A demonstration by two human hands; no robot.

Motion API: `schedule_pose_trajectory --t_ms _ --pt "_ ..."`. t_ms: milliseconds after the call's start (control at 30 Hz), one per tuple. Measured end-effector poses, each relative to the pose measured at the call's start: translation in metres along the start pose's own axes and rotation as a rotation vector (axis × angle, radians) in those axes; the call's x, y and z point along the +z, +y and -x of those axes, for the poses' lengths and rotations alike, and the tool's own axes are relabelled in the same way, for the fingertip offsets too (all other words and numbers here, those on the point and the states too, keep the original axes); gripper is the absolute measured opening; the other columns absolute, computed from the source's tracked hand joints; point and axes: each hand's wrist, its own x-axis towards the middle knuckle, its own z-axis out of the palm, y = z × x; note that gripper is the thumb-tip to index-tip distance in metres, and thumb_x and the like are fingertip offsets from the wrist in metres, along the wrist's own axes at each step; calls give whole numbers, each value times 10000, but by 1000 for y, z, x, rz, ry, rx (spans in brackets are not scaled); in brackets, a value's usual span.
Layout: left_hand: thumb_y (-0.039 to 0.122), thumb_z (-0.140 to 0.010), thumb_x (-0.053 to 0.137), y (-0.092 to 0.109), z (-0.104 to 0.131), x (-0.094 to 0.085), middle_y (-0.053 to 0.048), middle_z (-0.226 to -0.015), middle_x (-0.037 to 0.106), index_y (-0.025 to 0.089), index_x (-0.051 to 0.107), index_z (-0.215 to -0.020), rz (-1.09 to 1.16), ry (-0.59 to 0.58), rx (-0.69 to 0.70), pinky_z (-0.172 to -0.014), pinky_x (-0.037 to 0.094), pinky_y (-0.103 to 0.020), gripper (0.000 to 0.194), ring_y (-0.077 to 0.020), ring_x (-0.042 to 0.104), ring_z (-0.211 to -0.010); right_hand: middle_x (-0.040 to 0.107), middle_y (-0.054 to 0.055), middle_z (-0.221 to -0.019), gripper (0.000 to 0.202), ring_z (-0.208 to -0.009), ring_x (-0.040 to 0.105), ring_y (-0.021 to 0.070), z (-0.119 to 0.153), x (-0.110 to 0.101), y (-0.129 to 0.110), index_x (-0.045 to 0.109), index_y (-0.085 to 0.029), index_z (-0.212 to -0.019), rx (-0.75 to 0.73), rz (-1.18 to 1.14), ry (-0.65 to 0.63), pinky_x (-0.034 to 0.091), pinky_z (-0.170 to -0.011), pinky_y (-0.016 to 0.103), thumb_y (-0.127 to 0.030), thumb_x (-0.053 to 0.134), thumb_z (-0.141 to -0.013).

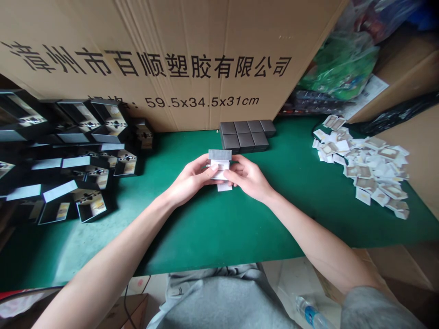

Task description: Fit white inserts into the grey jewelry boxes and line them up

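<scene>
Over the middle of the green table, both my hands are closed around one small box (220, 155) with a grey outer edge and a white inside. My left hand (194, 178) grips its left side, the thumb lying on the white part. From the right, my right hand (249, 177) holds it too, thumb pressed on the white insert (219, 172). A white flap (224, 187) sticks out below my fingers. The fingers behind the box are partly hidden. Just beyond my hands sits a block of closed dark boxes (244, 140) in two rows.
Several open black boxes (92, 203) are stacked at the left of the green table (219, 237). A pile of white inserts (373, 160) lies at the right. A large cardboard carton (192, 32) stands along the back. Plastic bags (343, 68) are at the back right.
</scene>
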Motion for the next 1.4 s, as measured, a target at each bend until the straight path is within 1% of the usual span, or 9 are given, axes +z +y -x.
schedule_pose_trajectory --t_ms 200,367,500,700,900,1033,1133,1267,1400 --pt "353 -897 717 -1 0 -1 -107 -1235 709 199 687 -1210 -39 27 21 -933 603 -410 351 -273 713 -1068 627 -32 -684 465 -620 602 120 0 0 0 585 -185 -1146 -2 0 7 505 -548 242 -518 724 -853" --pt "358 -888 726 0 0 0 -113 -1214 717 186 672 -1222 -64 42 27 -911 606 -403 380 -274 716 -1056 649 -24 -727 447 -620 609 116 1 0 1 599 -188 -1132 2 6 5 527 -569 248 -507 734 -849" --pt "356 -882 735 0 -1 1 -119 -1207 720 179 657 -1221 -63 41 20 -924 598 -411 391 -278 709 -1076 668 -13 -765 424 -637 622 121 2 0 0 609 -199 -1125 1 16 -1 539 -596 258 -495 737 -851" --pt "362 -872 746 -1 -1 0 -130 -1207 718 173 646 -1239 -73 38 15 -912 597 -424 425 -284 708 -1074 683 -6 -775 408 -626 616 121 1 2 -3 605 -192 -1092 12 14 7 524 -576 254 -488 740 -846" --pt "360 -884 732 -1 -2 -1 -123 -1205 725 174 658 -1236 -87 15 36 -900 596 -399 405 -275 713 -1063 662 -13 -737 381 -614 612 127 1 3 -2 595 -196 -1027 -11 40 13 518 -571 262 -505 729 -846" --pt "360 -891 722 -1 -1 -1 -112 -1166 740 179 671 -1246 -102 7 46 -895 594 -390 401 -261 724 -1015 674 -2 -775 383 -621 616 133 1 2 -1 597 -207 -1030 -10 45 14 525 -577 272 -513 730 -842" --pt "385 -889 719 0 -1 0 -105 -1142 745 184 683 -1248 -104 22 40 -874 594 -380 413 -257 722 -994 673 -2 -768 396 -618 613 134 1 3 -1 601 -209 -1038 -1 43 19 531 -576 276 -525 732 -838" --pt "421 -906 691 2 0 1 -97 -1154 733 187 693 -1236 -85 58 22 -834 592 -343 405 -242 700 -1003 646 -12 -724 407 -596 596 126 1 2 1 608 -202 -1036 -17 38 35 531 -545 265 -567 680 -871" --pt "435 -903 690 4 0 3 -93 -1158 723 188 694 -1223 -74 84 3 -821 591 -326 404 -236 682 -1016 643 -7 -730 414 -592 596 118 1 1 3 610 -194 -1024 -32 44 37 527 -539 256 -585 648 -891"
